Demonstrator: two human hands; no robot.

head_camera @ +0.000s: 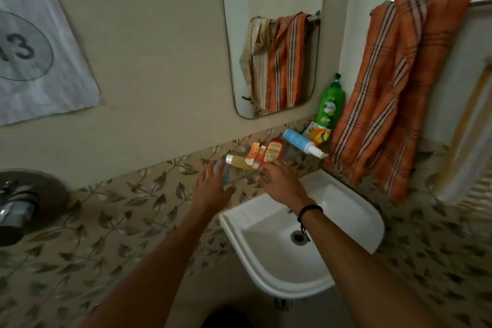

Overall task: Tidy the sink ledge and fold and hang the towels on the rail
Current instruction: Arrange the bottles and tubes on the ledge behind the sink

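Note:
Above the white sink [354, 210] a narrow ledge carries toiletries lying on their sides: a yellow bottle [241, 162], a small orange tube [253, 153], a red bottle [274, 151], a blue-and-white bottle [302, 142] and an orange packet [318, 133]. A green pump bottle [330, 104] stands upright at the ledge's right end. My left hand [213, 186] reaches to the ledge's left end, fingers spread beside a blurred bluish item [222, 172]. My right hand [279, 181] is at the red bottle's lower end; its fingers are blurred. An orange striped towel [399, 93] hangs bunched on the rail [479, 2].
A mirror [274, 34] hangs above the ledge. A pale yellow-striped cloth [468, 136] hangs at the right edge. A paper sign [34, 42] is taped on the left wall, with a chrome shower fitting [18, 205] below it. Leaf-patterned tiles cover the lower wall.

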